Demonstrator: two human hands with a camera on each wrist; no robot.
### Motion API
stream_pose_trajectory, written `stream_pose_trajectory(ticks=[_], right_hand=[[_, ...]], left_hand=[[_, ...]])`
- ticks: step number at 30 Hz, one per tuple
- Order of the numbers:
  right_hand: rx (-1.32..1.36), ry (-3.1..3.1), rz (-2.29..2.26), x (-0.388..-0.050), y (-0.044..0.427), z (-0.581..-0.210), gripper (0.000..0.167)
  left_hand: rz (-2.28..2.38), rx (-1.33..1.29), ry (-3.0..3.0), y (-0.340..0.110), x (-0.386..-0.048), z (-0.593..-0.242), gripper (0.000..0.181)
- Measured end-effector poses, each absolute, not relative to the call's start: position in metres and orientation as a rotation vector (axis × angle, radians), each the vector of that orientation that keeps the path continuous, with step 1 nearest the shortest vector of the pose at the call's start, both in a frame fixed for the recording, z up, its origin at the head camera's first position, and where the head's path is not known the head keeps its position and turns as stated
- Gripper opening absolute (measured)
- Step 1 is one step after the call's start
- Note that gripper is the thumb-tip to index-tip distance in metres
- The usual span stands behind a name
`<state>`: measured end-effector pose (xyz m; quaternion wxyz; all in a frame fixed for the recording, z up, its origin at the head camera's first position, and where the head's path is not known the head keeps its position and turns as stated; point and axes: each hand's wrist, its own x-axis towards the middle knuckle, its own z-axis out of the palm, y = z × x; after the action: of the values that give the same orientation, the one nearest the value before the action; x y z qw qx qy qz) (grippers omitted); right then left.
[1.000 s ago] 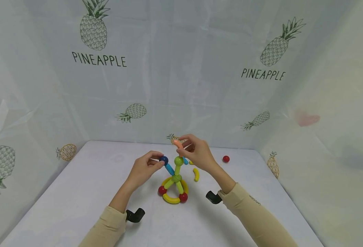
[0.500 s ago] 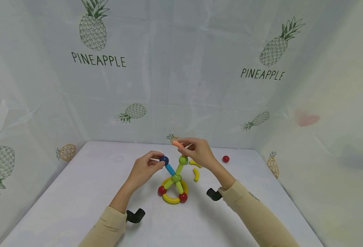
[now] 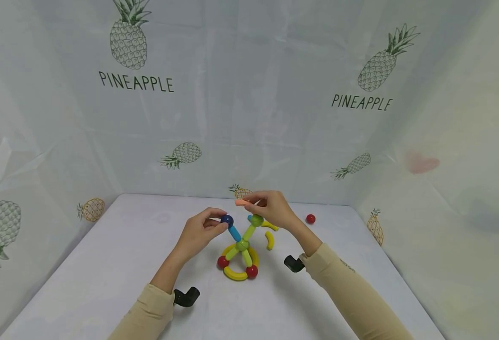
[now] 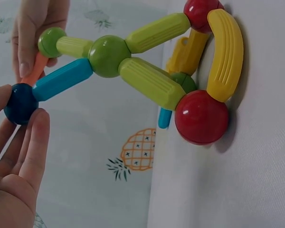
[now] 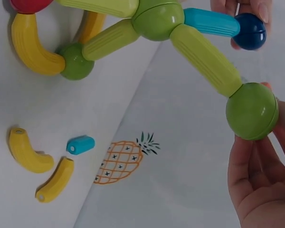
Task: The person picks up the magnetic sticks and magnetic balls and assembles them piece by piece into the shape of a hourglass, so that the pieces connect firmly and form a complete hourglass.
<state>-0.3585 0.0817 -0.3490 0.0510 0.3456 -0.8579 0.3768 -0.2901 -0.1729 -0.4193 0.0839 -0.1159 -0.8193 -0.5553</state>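
Observation:
Several magnetic rods and balls form a standing frame on the table, with a green hub ball (image 3: 242, 245) at its centre. My left hand (image 3: 198, 234) pinches the dark blue ball (image 4: 21, 103) atop a slanting blue rod (image 4: 63, 79). The right hand (image 3: 274, 209) grips a short orange stick (image 3: 241, 202), which lies nearly level and points left. Its fingers also meet the upper green ball (image 5: 251, 110), on a green rod (image 5: 206, 60) leaning right. The left wrist view shows the orange stick reaching toward the blue ball; whether they touch, I cannot tell.
Red balls (image 3: 252, 271) and yellow curved pieces (image 3: 235, 274) make the ring base on the white table (image 3: 105, 264). Loose yellow curved pieces (image 5: 55, 180) and a loose blue rod (image 5: 80, 145) lie behind it. A red ball (image 3: 310, 219) sits far right.
The upper green ball and its rod have tilted to the right. My right hand has shifted slightly right and down, and the orange stick has turned level. The left hand has hardly moved.

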Motion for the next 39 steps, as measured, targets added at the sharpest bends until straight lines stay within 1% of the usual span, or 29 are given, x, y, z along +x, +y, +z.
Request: stream_pose_trajectory(ticks=[7,19,30,39], right_hand=[[1.170,-2.643,1.081,-0.3622,0.0810,-0.3516,0.022],[1.213,-2.664,1.054,-0.3611,0.0771,-0.3508,0.022],[1.280,-2.654,1.052,-0.3609,0.0741,-0.3523,0.023],[1.202,-2.688,1.059,-0.3574,0.0793,-0.3592,0.023]], left_hand=[[-1.633,-0.357,-2.442,-0.1724,-0.2894,-0.4182,0.041],[-1.599,-0.426,-2.442,-0.1738,-0.2887,-0.4165,0.049],[-1.573,-0.469,-2.437,-0.1754,-0.2894,-0.4172,0.045],[-1.556,-0.495,-2.445,-0.1755,-0.2877,-0.4165,0.040]])
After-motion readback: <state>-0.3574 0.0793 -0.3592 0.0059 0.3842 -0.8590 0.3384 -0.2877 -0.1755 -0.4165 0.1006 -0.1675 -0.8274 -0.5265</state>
